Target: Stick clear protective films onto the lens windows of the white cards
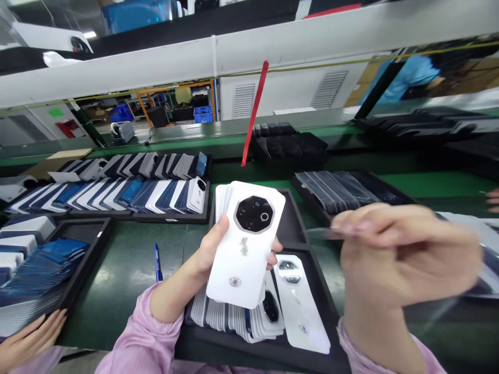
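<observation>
My left hand [212, 249] grips a stack of white phone back covers [244, 244], the top one showing a dark octagonal camera ring. It hovers over a black tray [296, 228] that holds more white covers [237, 317] fanned in a row. One cover [300, 306] lies flat beside them. My right hand [397, 254] is raised to the right, blurred by motion, its fingers pinched on a thin clear film or sleeve [325, 231] that I can barely make out.
Trays of blue and white covers [117, 195] line the green bench at the left. A tray of dark sleeves [343, 189] sits at the right. A blue pen [157, 262] lies on the mat. Another person's hand [29, 337] rests at the lower left corner.
</observation>
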Tool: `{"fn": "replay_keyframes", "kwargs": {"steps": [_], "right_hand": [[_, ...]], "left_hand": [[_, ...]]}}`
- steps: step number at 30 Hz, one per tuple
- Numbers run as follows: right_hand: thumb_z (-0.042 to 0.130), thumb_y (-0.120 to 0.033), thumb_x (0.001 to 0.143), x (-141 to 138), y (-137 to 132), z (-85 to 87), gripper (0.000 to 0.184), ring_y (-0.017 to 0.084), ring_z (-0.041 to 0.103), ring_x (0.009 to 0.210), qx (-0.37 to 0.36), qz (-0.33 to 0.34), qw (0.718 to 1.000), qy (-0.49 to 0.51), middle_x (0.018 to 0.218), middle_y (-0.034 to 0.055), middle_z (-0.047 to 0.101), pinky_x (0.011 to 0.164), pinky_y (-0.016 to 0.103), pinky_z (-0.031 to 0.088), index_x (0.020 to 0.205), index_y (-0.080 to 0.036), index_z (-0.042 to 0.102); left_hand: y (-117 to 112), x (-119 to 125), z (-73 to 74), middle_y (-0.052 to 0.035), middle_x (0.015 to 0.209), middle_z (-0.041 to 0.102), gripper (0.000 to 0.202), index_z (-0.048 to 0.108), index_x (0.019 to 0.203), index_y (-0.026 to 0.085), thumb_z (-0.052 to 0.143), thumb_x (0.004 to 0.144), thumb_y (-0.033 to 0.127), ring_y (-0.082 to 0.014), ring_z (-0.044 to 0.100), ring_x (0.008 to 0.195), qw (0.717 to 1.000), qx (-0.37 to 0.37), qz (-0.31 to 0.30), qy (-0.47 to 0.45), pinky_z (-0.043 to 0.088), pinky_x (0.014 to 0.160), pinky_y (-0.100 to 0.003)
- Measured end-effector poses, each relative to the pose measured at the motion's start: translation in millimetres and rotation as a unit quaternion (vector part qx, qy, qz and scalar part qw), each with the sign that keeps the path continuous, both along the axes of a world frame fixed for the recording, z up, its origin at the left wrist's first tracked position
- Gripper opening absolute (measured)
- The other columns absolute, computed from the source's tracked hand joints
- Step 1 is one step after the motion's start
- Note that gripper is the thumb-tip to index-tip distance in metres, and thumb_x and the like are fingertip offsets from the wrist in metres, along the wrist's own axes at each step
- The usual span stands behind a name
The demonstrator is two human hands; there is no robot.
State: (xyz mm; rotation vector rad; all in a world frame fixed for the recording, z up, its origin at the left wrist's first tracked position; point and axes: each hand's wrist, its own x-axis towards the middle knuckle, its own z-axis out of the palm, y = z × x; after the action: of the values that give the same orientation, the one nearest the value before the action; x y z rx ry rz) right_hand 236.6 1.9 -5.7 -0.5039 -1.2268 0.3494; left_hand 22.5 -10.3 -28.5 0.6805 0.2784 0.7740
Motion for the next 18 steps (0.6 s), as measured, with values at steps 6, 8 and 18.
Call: {"fn": "replay_keyframes", "kwargs": {"steps": [6, 8, 18], "right_hand": [[0.097, -0.029, 0.061, 4, 7, 15.5, 0.037, 0.007, 0.048, 0.055, -0.118, 0.082, 0.967, 0.211, 0.065, -0.0044, 0.058, 0.052, 0.017, 0.049, 0.069, -0.019, 0.062], [0.098, -0.029, 0.057, 6, 9, 15.8, 0.04, 0.006, 0.046, 0.056, -0.151, 0.101, 0.956, 0.231, 0.065, -0.0047, 0.056, 0.054, 0.016, 0.05, 0.068, -0.018, 0.061], [0.098, -0.027, 0.056, 6, 11, 10.1, 0.04, 0.008, 0.05, 0.062, -0.169, 0.113, 0.951, 0.233, 0.071, -0.0024, 0.056, 0.057, 0.018, 0.051, 0.07, -0.018, 0.062]], "left_hand": [[-8, 1, 2.6, -0.0142, 0.099, 0.069, 0.086, 0.065, 0.116, 0.01, 0.072, 0.065, 0.078, -0.0215, 0.066, 0.08, 1.0, 0.016, 0.002, -0.021, 0.051, 0.076, -0.031], [-10, 1, 4.0, -0.0136, 0.099, 0.068, 0.088, 0.066, 0.113, 0.009, 0.07, 0.064, 0.081, -0.0203, 0.064, 0.08, 0.999, 0.031, 0.001, -0.008, 0.049, 0.077, -0.03], [-18, -1, 15.0, -0.0128, 0.1, 0.07, 0.085, 0.073, 0.106, 0.017, 0.063, 0.06, 0.087, -0.0264, 0.057, 0.083, 0.996, 0.069, 0.025, 0.056, 0.041, 0.079, -0.04]]}}
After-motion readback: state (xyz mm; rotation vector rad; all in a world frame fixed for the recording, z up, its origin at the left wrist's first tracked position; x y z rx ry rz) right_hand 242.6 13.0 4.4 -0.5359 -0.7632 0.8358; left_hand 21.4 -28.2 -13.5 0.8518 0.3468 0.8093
